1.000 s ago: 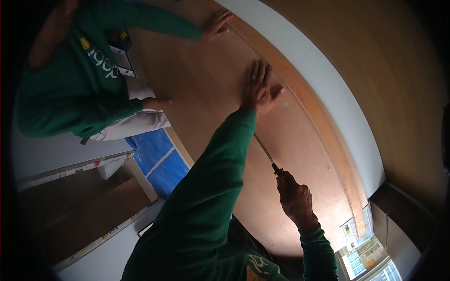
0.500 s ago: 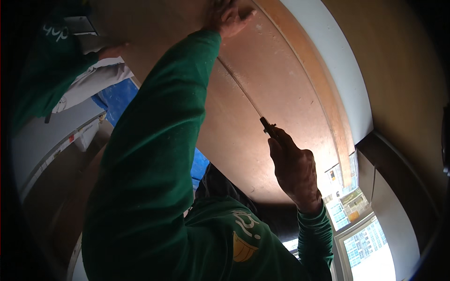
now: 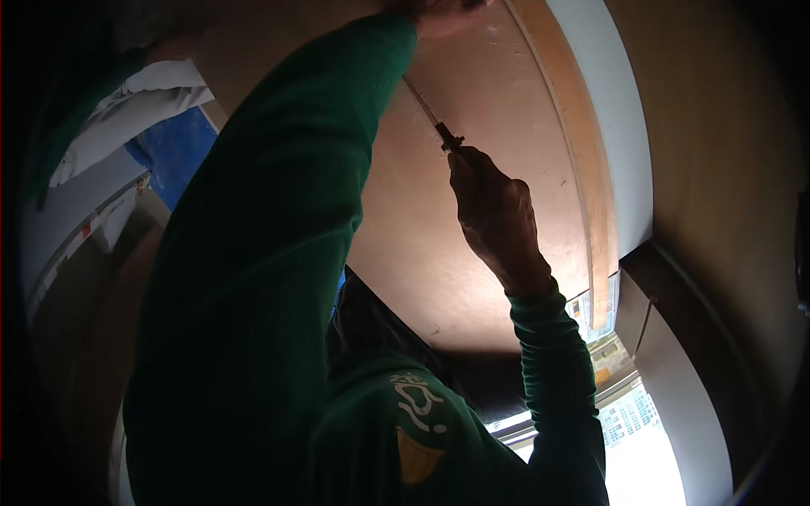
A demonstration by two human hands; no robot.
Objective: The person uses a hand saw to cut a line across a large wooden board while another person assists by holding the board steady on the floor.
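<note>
My right hand (image 3: pixel 498 211) is closed round a dark-handled tool (image 3: pixel 447 137). A thin straight length runs on from the handle, up and left over a brown board (image 3: pixel 498 101), until my left forearm hides its far end; its exact kind I cannot tell. At the upper edge my left hand (image 3: pixel 447 18) is partly cut off and dim, its fingers stretched out over the board. My left arm in a green sleeve crosses the view and covers much of the board's left side.
Along the board's right side runs an orange-brown strip (image 3: pixel 582 169), with a pale curved panel (image 3: pixel 620 118) beyond it. Another person in light trousers (image 3: pixel 139 114) stands at the upper left, near a blue surface (image 3: pixel 177 156). A bright window (image 3: pixel 637 430) lies at the lower right.
My right hand and the tool have moved up and slightly left along the board, so less of the thin length shows. My left hand now sits higher, partly out of view.
</note>
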